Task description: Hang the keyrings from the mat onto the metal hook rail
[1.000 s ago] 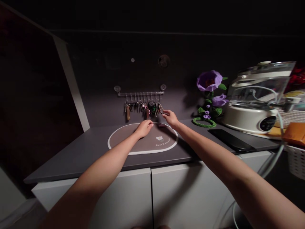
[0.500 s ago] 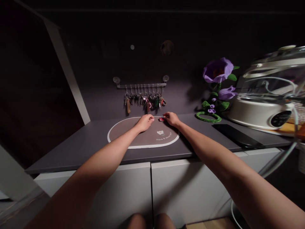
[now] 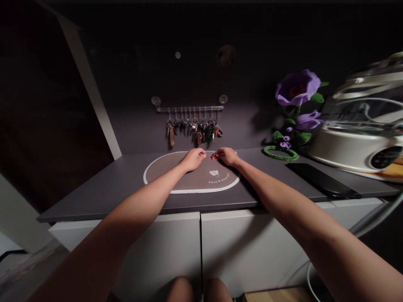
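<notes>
My right hand [image 3: 228, 157] is closed over the far right part of an oval brown mat [image 3: 163, 174] with a white rim. Its fingertips pinch a small red object [image 3: 214, 157], too small to name surely. Just to the left, my left hand [image 3: 194, 160] hangs over the mat's far edge with thumb and fingers curled together; whatever may be between them is hidden. A flower-like print and white lettering show on the mat in front of my right hand.
Several key bunches [image 3: 197, 130] hang from a clear rail [image 3: 190, 109] on the wall behind the hands. To the right stand a purple craft flower [image 3: 298, 88] with a green ring base, a black flat slab [image 3: 321, 180] and a white appliance [image 3: 343, 149].
The view has shifted slightly, so the appliance and flower sit farther right. Both hands keep nearly the same place over the mat; the red object is now closer against my right fingertips.
</notes>
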`<state>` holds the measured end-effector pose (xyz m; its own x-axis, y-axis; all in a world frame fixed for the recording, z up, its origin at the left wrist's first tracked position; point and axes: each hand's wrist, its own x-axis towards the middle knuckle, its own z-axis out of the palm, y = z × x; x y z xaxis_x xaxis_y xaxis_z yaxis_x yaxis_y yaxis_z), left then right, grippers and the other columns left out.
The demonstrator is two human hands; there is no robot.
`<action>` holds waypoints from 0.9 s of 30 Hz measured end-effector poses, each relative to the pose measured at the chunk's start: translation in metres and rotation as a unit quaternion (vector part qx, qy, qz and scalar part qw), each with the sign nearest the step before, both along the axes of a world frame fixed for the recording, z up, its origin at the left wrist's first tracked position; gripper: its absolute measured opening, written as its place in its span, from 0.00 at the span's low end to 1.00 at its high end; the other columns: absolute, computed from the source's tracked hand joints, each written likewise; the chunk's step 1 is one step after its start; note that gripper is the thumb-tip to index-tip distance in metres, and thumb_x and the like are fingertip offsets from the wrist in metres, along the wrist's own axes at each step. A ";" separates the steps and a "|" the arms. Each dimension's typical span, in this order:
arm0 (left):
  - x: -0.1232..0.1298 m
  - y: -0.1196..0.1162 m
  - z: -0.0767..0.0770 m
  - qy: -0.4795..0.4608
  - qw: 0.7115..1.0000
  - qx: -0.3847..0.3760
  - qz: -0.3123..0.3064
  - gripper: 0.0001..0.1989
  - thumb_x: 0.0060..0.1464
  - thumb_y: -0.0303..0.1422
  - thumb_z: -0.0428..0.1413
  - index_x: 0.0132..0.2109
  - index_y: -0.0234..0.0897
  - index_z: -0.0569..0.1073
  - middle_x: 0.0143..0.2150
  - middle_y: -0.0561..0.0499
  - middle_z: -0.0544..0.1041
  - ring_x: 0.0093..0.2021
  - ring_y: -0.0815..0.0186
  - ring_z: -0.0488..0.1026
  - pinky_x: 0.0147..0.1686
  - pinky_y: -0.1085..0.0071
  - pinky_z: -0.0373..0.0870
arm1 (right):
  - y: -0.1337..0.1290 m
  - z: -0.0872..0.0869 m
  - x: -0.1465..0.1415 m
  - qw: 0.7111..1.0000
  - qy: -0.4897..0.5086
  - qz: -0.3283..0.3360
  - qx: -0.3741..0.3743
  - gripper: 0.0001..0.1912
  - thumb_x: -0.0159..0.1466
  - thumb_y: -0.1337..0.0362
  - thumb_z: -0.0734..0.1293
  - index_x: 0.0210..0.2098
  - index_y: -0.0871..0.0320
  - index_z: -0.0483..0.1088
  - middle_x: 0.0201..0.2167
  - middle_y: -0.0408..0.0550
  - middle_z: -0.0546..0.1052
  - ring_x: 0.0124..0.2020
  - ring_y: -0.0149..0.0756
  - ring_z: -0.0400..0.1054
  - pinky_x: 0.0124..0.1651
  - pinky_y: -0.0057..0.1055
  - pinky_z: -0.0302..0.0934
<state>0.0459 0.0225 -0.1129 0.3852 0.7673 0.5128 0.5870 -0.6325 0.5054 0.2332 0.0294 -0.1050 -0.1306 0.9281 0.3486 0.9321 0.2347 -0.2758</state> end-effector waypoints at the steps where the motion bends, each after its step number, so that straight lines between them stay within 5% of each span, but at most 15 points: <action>1: 0.000 0.000 0.000 0.000 1.000 0.001 0.001 0.09 0.51 0.30 0.49 0.36 0.32 0.72 0.32 0.48 0.74 0.31 0.69 0.69 0.34 0.73 0.64 | 0.000 0.000 -0.001 1.000 -0.002 0.002 0.003 0.12 0.58 0.60 0.61 0.38 0.52 0.73 0.40 0.47 0.76 0.43 0.38 0.66 0.40 0.30 0.55; 14: 0.000 -0.006 0.006 0.030 0.999 0.023 0.014 0.09 0.50 0.29 0.50 0.35 0.32 0.74 0.33 0.48 0.76 0.32 0.68 0.69 0.36 0.73 0.64 | -0.005 0.003 -0.012 0.992 0.039 0.123 0.010 0.08 0.56 0.61 0.63 0.31 0.56 0.72 0.32 0.46 0.76 0.33 0.32 0.66 0.36 0.25 0.54; 27: -0.001 -0.010 0.016 -0.017 0.998 0.059 0.000 0.09 0.51 0.29 0.50 0.31 0.33 0.74 0.29 0.50 0.75 0.31 0.69 0.68 0.35 0.73 0.63 | -0.018 0.012 -0.020 0.944 0.231 0.236 0.016 0.13 0.54 0.57 0.63 0.30 0.61 0.69 0.27 0.44 0.72 0.28 0.28 0.62 0.36 0.27 0.57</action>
